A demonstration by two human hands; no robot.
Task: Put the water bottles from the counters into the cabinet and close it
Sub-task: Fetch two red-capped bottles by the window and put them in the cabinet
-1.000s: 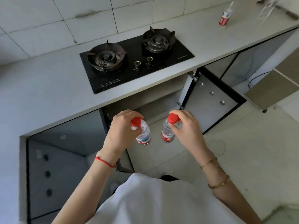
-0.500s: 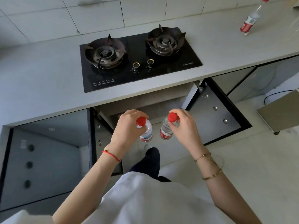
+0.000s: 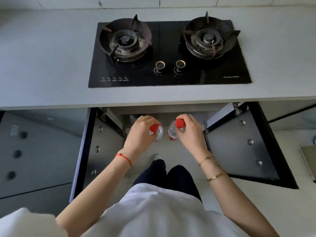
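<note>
cabinet mouth [image 3: 164,115] open | doors [image 3: 239,144] swung wide | countertop [image 3: 51,69] overhangs

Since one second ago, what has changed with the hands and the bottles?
The person stepped squarely before the stove. Both hands moved toward the open cabinet. The left hand and right hand still hold their bottles by the red-capped tops. Both doors stayed open.

Two bare forearms extended forward and down, side by side; left hand [image 3: 140,132] and right hand [image 3: 190,132] each curled closed, knuckles up, thumbs turned toward one another.
</note>
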